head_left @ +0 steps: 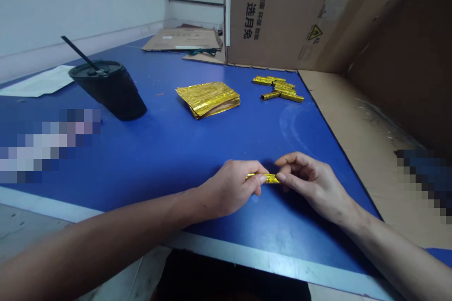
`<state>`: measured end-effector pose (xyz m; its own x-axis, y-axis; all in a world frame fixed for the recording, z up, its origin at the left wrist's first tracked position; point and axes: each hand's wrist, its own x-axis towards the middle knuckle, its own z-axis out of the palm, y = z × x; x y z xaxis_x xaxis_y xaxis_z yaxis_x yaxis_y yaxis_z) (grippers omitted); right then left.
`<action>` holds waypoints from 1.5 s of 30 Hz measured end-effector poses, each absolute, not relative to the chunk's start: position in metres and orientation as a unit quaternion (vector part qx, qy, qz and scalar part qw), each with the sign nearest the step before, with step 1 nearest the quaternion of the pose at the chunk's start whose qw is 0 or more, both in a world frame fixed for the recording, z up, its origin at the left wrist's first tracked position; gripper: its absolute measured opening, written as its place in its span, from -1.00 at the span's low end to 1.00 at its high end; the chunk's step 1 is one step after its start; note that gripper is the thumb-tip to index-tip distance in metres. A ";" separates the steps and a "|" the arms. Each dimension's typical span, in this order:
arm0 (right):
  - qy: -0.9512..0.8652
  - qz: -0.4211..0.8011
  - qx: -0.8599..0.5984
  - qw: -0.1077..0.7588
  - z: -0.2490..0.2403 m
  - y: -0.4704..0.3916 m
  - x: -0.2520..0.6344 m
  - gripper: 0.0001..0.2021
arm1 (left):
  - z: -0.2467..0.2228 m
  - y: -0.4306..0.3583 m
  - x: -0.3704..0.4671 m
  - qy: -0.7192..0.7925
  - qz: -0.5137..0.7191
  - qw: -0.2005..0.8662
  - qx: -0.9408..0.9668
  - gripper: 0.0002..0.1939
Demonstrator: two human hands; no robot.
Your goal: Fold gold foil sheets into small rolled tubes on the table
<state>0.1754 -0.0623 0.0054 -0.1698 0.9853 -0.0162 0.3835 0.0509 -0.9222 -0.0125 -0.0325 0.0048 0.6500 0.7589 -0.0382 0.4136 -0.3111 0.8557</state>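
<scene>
A small roll of shiny gold foil paper (272, 178) is held level just above the blue table, near its front edge. My left hand (233, 187) pinches the roll's left part between thumb and fingers. At the other end, my right hand (310, 179) has its thumb against the roll, with the index finger lifted and curved; the remaining fingertips are partly hidden behind. Farther back lies a stack of flat gold foil sheets (209, 99). Several finished-looking gold rolls (282, 88) lie in a loose pile to the right of the stack.
A dark cup with a straw (113, 89) stands on the left of the blue table (169, 150). Flattened cardboard (183, 39) lies at the back. Tall cardboard panels (275, 14) wall off the back and right. A white sheet (38, 81) rests at the far left.
</scene>
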 end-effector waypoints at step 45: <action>-0.760 0.306 -0.491 0.297 -0.004 -0.063 0.173 -0.69 | 0.014 -0.011 -0.008 0.330 0.284 0.527 0.730 -0.86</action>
